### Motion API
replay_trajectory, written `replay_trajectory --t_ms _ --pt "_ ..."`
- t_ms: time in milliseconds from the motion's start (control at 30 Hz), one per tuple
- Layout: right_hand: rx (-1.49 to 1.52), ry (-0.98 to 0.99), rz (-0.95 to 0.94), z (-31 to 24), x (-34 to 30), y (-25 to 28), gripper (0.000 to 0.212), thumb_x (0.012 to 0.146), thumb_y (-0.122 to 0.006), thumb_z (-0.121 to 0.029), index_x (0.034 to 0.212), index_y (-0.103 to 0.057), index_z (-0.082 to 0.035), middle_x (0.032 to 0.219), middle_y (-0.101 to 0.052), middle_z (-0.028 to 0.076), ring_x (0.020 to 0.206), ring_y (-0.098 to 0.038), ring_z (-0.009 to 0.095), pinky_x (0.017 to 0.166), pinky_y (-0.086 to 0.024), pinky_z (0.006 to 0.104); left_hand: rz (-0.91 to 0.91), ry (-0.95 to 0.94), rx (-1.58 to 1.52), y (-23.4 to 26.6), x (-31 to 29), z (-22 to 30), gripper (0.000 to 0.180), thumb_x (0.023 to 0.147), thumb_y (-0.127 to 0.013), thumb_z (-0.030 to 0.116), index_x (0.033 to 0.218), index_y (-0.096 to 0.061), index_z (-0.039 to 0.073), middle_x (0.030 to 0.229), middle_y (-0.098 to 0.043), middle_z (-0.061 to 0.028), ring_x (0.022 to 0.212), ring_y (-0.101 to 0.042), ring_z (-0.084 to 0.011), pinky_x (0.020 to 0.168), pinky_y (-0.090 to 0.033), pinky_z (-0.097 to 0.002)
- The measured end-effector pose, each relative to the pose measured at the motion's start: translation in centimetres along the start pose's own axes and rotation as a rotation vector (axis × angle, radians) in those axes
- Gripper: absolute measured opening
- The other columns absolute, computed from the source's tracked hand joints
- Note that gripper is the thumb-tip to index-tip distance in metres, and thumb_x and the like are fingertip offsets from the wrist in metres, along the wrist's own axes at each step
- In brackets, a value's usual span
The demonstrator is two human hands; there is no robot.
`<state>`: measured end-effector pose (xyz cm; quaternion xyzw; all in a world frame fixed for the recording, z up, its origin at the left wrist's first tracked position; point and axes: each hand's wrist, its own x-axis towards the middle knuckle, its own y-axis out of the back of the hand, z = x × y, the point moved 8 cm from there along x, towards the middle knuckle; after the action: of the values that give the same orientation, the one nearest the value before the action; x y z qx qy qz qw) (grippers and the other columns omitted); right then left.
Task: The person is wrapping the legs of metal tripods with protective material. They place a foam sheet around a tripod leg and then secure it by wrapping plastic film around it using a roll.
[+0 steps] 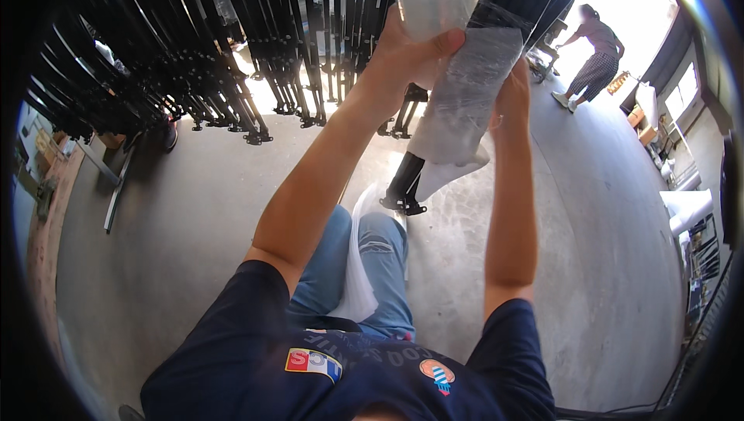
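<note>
My left hand [418,53] is closed round a roll of clear stretch film [438,14], thumb across its lower side. A bundle of black metal bars [404,181] slants in front of me, wrapped in white foam sheet [465,99] with clear film over it. From the lower end of the wrapping, the bare bar ends with small bracket feet stick out. On the bundle's right side, my right hand [511,95] grips the wrapping; most of its fingers are hidden behind. A loose flap of foam [457,177] hangs below.
Many black metal bars [256,56] hang in rows ahead and to the left. A strip of white foam [358,266] lies over my legs. At the far right a person [598,53] bends near a bright doorway. White rolls [686,208] stand along the right wall.
</note>
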<state>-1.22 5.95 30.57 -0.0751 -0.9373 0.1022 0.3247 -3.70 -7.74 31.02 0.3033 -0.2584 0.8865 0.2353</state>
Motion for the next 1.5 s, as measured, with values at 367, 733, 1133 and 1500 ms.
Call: replay_trajectory --t_ms 367,733,1133,1500 --pt "-0.153 0.096 -0.089 -2.7 -3.7 -1.2 0.037 0.063 -0.070 -0.001 0.094 -0.050 0.000 0.085 -0.060 0.009 0.078 -0.060 0.016 0.069 -0.049 0.0269 0.059 -0.001 0.000 1.7 -0.4 -0.9 0.071 0.062 -0.077 0.023 0.117 -0.038 0.002 0.103 -0.053 -0.0092 0.095 -0.054 -0.0193 0.080 -0.046 -0.0328" --pt "-0.172 0.072 0.010 0.0 -2.3 2.2 0.033 0.063 -0.069 0.003 0.093 -0.054 0.001 0.085 -0.062 0.010 0.073 -0.060 0.014 0.069 -0.049 0.0267 -0.389 -0.050 0.400 3.5 -10.2 2.1 0.090 0.047 -0.080 0.033 0.120 -0.040 0.001 0.111 -0.051 -0.0111 0.102 -0.052 -0.0219 0.088 -0.042 -0.0342" --pt "0.113 0.145 0.319 0.2 -16.3 2.3 0.091 0.066 -0.070 -0.044 0.131 -0.024 -0.001 0.123 -0.041 0.016 0.113 -0.044 0.025 0.092 -0.040 0.0350 -0.296 -0.367 0.992 -6.4 -11.7 1.7 0.074 0.056 -0.073 0.044 0.111 -0.044 0.004 0.093 -0.048 -0.0111 0.084 -0.053 -0.0291 0.065 -0.048 -0.0372" --pt "0.065 0.057 0.559 2.5 -20.8 9.3 0.061 0.080 -0.046 -0.042 0.125 -0.035 -0.002 0.119 -0.044 0.015 0.110 -0.045 0.030 0.092 -0.039 0.0445 -0.152 -0.040 0.469 -0.3 -2.6 -5.5 0.064 0.067 -0.068 0.050 0.109 -0.049 0.005 0.104 -0.053 -0.0127 0.100 -0.051 -0.0235 0.088 -0.039 -0.0342"
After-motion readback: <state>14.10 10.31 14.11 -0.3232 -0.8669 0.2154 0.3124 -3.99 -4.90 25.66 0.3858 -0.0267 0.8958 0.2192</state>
